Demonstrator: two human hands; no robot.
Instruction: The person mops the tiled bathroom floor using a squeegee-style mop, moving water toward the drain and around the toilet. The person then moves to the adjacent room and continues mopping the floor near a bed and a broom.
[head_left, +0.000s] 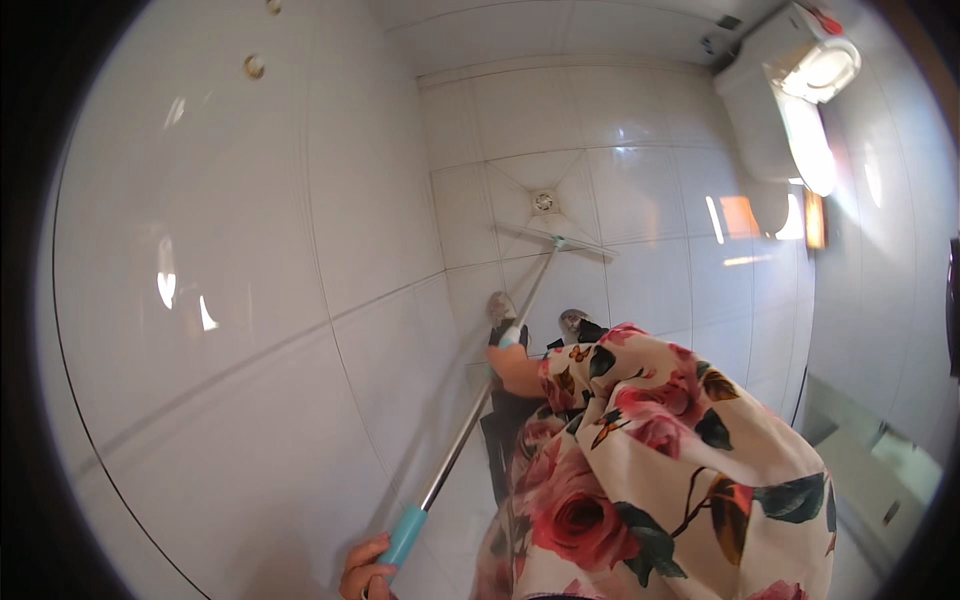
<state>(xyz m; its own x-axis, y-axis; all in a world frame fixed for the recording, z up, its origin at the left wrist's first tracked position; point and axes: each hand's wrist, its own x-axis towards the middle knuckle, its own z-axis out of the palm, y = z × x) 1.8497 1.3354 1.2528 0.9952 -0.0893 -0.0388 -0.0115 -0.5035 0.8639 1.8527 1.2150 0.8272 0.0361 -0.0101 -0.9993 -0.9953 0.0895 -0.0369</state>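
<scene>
I hold a floor squeegee (454, 445) with a metal pole slanting from lower left to upper middle. My left hand (366, 571) is wrapped around the turquoise grip near the pole's top end, at the picture's bottom edge. Lower down the pole, my right hand (516, 367) grips it by the white and turquoise joint. The thin, wide squeegee head (585, 246) rests on the tiled floor (645, 277), just in front of a round floor drain (544, 201). A sleeve with printed roses (660, 420) covers my right arm.
My shoes (502, 306) stand just behind the squeegee head. A white tiled wall (225, 225) rises close on the left, with round pipe fittings (255, 66) in it. At the upper right is a white bathroom fixture (757, 112), partly overexposed.
</scene>
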